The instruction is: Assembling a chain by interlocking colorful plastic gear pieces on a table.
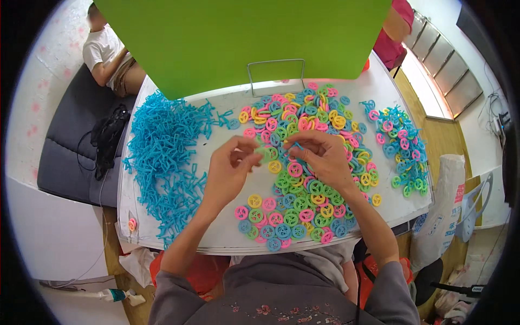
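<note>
My left hand (232, 168) is closed in a pinch over the middle of the table, with a pale green plastic wheel (262, 154) at its fingertips, slightly blurred. Facing it, my right hand (324, 161) pinches a small blue plastic forked piece (295, 146), partly covered by the fingers. A short gap separates the two hands. Beneath them spreads a heap of small spoked wheels (292, 218) in pink, yellow, green and blue. To the left lies a big pile of blue forked pieces (165, 141).
On the right sits a pile of blue pieces joined with wheels (403, 143). A green board (238, 43) and a wire stand (276, 60) rise at the table's (222, 122) far side. One person (111, 59) sits at the far left; another person (392, 32) is at the far right.
</note>
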`<state>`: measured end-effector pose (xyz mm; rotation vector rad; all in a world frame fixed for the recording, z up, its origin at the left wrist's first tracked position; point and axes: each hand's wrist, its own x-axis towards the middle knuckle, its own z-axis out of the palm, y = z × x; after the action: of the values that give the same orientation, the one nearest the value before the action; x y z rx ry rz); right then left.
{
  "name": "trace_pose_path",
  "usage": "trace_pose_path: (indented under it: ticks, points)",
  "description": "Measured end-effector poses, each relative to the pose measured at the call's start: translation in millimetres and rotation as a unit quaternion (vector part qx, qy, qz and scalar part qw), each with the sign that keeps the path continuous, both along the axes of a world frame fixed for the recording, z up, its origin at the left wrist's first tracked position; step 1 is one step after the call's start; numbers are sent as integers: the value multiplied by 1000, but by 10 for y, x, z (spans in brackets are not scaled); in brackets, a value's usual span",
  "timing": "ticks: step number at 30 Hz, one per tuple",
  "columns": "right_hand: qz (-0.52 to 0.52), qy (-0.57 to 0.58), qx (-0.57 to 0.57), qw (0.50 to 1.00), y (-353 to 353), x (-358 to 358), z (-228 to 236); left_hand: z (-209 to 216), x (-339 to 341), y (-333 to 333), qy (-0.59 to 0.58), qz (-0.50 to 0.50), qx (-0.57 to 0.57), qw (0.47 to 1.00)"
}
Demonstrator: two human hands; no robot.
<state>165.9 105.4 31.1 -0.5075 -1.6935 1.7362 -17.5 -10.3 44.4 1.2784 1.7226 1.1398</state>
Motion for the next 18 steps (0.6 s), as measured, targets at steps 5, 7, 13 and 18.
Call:
trace_pose_path:
  ticks: [5,7,13,18]
  points:
    - [-39,44,-2,998,-78,-34,-21,-87,133,107,-220,19,108,969]
    - [-39,38,-3,999,-92,-59,-58,-107,178,94,-253,36,115,960]
    - [-52,15,-3,999,-118,-91,-64,-211,183,82,-288,36,114,950]
    - [-65,12,6,998,-143,-121,-111,-253,206,103,-351,61,106,929]
